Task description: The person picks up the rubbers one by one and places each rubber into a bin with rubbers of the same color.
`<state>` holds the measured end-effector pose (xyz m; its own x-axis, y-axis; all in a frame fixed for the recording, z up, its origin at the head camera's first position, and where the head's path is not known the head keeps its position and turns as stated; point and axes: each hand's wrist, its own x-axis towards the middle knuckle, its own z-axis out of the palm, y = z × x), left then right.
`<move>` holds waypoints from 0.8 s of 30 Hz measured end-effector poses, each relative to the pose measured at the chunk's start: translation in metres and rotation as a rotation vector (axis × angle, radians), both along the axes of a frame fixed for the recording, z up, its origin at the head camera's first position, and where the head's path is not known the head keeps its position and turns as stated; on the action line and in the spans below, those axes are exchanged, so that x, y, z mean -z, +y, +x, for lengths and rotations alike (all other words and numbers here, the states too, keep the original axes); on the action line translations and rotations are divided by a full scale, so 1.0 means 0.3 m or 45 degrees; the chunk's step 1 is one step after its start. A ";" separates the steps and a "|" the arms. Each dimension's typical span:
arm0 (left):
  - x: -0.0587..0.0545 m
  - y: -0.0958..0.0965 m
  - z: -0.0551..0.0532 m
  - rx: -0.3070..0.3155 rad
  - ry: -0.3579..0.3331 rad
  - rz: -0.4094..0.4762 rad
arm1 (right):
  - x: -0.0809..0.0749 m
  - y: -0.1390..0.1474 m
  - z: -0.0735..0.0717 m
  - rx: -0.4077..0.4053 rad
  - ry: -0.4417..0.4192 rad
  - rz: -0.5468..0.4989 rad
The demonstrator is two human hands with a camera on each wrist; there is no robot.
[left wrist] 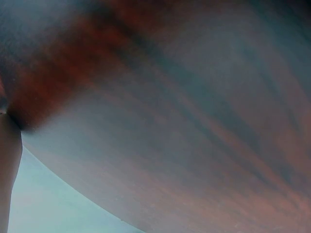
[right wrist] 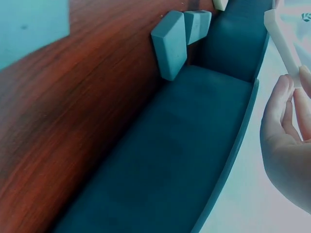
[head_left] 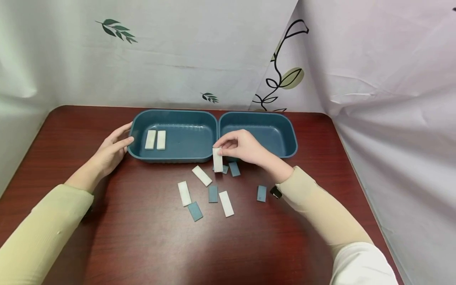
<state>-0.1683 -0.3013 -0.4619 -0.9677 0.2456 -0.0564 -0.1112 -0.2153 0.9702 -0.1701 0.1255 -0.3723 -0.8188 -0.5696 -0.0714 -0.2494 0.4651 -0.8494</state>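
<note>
My right hand [head_left: 246,147] pinches a white rectangular tile [head_left: 217,160] between thumb and fingers, above the front edge where the two blue bins meet. In the right wrist view the same tile [right wrist: 283,41] stands out from the fingertips. At the left end of the left blue bin [head_left: 178,160], my left hand [head_left: 111,152] touches the outer wall, its fingers extended. Two white tiles [head_left: 161,140] lie side by side inside that bin. The right blue bin [head_left: 294,138] is partly hidden behind my right hand. The left wrist view is too blurred to show the hand's work.
Before the bins lie three loose white tiles [head_left: 202,175] and several shorter blue-grey tiles [head_left: 213,194]. One blue-grey tile [head_left: 261,193] sits apart, near the right sleeve. White curtains [head_left: 160,59] border the brown table [head_left: 149,237] behind and at the sides.
</note>
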 end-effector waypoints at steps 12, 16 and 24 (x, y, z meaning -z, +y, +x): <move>0.003 0.000 0.005 -0.002 0.012 0.016 | -0.013 -0.055 -0.049 0.012 0.032 0.004; 0.002 0.001 0.005 -0.002 0.009 0.020 | -0.019 -0.078 -0.062 0.017 0.025 -0.006; 0.001 0.003 0.000 0.004 0.019 0.000 | -0.019 -0.121 -0.092 0.036 -0.003 -0.057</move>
